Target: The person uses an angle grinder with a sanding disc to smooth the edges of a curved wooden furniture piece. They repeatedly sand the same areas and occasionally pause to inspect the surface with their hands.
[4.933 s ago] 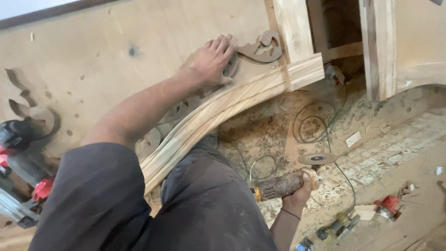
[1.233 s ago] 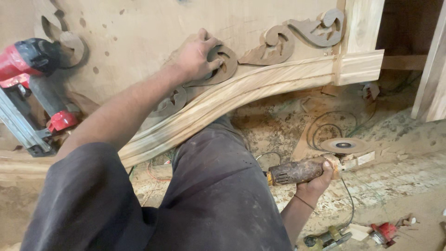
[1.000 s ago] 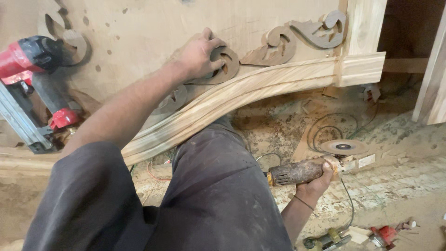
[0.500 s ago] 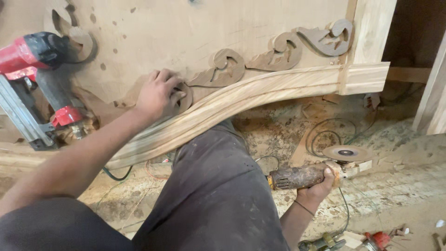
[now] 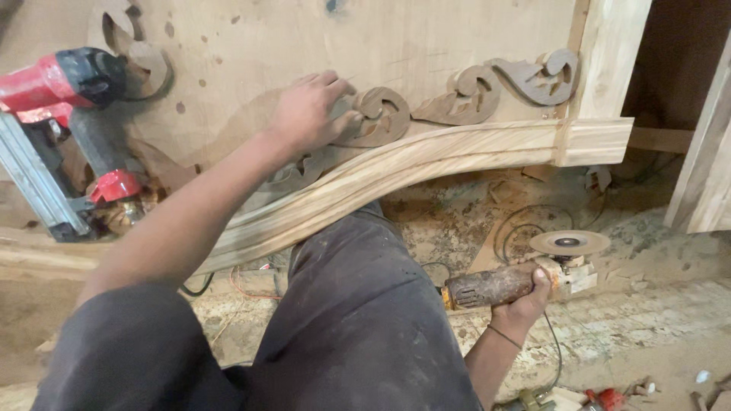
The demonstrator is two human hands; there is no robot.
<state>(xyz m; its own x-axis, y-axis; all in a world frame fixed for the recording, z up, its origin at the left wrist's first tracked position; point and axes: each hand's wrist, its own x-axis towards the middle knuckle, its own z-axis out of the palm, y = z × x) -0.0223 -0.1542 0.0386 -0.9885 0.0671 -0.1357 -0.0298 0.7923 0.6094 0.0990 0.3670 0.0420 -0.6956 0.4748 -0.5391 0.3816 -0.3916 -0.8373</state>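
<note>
While my left hand (image 5: 308, 114) rests fingers slightly spread on the carved scroll trim (image 5: 457, 95) above the curved moulding (image 5: 426, 156), my right hand (image 5: 525, 301) grips the angle grinder (image 5: 518, 278) low, beside my knee.

The person wears a dark grey short sleeve (image 5: 114, 342) over the left upper arm and dark grey, dust-marked trousers (image 5: 358, 320) of heavy cloth, creased at the knee. Both forearms are bare. A thin dark band (image 5: 504, 336) circles the right wrist. Neither hand wears a glove.
</note>
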